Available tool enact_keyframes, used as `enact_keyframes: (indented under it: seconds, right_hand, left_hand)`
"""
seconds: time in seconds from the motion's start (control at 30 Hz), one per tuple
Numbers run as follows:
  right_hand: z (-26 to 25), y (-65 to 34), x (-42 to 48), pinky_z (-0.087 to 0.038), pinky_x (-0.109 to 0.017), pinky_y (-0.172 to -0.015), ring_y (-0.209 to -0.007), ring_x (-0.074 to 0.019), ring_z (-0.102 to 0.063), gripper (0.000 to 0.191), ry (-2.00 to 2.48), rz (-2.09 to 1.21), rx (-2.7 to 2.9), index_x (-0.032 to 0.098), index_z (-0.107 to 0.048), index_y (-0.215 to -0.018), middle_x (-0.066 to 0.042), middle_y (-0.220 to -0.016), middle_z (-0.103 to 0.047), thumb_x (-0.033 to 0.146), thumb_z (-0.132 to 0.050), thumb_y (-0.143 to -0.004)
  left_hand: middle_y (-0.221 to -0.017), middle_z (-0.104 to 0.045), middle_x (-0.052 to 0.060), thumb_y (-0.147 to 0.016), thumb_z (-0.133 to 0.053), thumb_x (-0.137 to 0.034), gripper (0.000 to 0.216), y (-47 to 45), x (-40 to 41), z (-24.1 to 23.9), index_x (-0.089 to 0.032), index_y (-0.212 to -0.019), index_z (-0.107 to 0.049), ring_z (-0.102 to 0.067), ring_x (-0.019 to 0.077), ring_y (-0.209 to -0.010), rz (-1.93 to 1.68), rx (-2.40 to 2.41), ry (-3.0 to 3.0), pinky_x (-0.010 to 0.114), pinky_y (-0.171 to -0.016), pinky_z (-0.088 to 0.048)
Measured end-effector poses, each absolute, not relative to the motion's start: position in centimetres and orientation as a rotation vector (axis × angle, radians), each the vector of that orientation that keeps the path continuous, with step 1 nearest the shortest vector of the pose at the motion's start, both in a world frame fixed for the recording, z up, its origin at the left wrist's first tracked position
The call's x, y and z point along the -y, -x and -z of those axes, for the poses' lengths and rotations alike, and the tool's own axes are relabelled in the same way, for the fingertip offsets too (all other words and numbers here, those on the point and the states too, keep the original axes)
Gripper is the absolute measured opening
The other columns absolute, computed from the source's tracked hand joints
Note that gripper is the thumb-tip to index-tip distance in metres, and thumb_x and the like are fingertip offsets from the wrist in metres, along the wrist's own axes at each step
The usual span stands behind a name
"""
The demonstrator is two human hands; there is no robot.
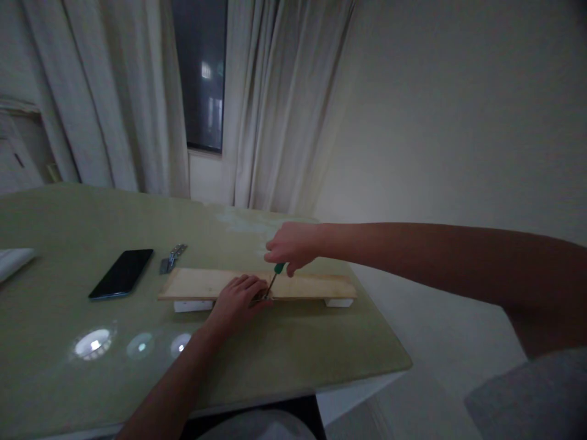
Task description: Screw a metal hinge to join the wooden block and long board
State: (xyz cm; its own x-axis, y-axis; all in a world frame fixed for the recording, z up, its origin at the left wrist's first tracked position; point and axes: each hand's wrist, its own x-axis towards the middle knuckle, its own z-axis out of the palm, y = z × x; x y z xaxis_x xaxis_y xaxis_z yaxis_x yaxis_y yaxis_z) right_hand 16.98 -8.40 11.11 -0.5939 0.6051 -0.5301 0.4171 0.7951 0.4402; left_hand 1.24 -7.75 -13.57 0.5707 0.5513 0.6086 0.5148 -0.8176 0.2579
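Note:
A long pale wooden board [192, 281] lies raised on white blocks [193, 305] on the green table. My right hand [293, 244] is closed around the green handle of a screwdriver [279, 269], whose shaft slants down to the board's near edge. My left hand [241, 299] rests on the board's near side, just left of the screwdriver tip, with its fingers bent over the wood. Something small and metallic shows by the tip, partly hidden by the left fingers; its kind is unclear.
A black phone [123, 274] lies to the left on the table [284, 360]. Small metal hardware pieces [173, 256] are between phone and board. A white object [13, 261] sits at the far left. The table's right edge and corner are close to the board; curtains [284, 110] hang behind.

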Motion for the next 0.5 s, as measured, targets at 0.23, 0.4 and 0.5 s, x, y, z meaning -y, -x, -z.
enact_keyframes:
  seconds: [0.23,0.4,0.5]
  right_hand:
    - [-10.0,-15.6,8.5,-0.052,-0.033,-0.071,-0.075,-0.0229,-0.073,0.035,-0.936,-0.146,-2.102,0.011,-0.08,-0.09,-0.011,-0.08,-0.078,0.041,-0.064,-0.097]
    - [-10.9,-16.7,8.5,-0.052,-0.036,-0.079,-0.1,-0.0287,-0.074,0.037,-0.827,-0.27,-2.226,0.014,-0.075,-0.119,-0.016,-0.113,-0.078,0.042,-0.072,-0.095]
    - [-11.3,-17.3,8.6,-0.05,-0.037,-0.086,-0.114,-0.0297,-0.07,0.031,-0.601,-0.391,-2.363,0.02,-0.072,-0.125,-0.014,-0.125,-0.074,0.024,-0.072,-0.095]
  left_hand:
    - [-0.113,-0.078,0.007,-0.096,-0.072,-0.044,0.024,-1.1,7.7,13.5,-0.027,-0.113,-0.071,-0.07,0.0273,-0.103,-1.12,-0.921,-2.715,0.042,-0.091,-0.052]
    - [-0.112,-0.078,0.007,-0.096,-0.072,-0.045,0.025,-1.1,7.8,13.5,-0.027,-0.113,-0.07,-0.07,0.0266,-0.101,-1.12,-0.916,-2.715,0.041,-0.091,-0.052]
    - [-0.113,-0.078,0.007,-0.096,-0.073,-0.044,0.025,-1.0,7.8,13.4,-0.025,-0.114,-0.071,-0.069,0.0272,-0.102,-1.101,-0.924,-2.717,0.042,-0.09,-0.053]
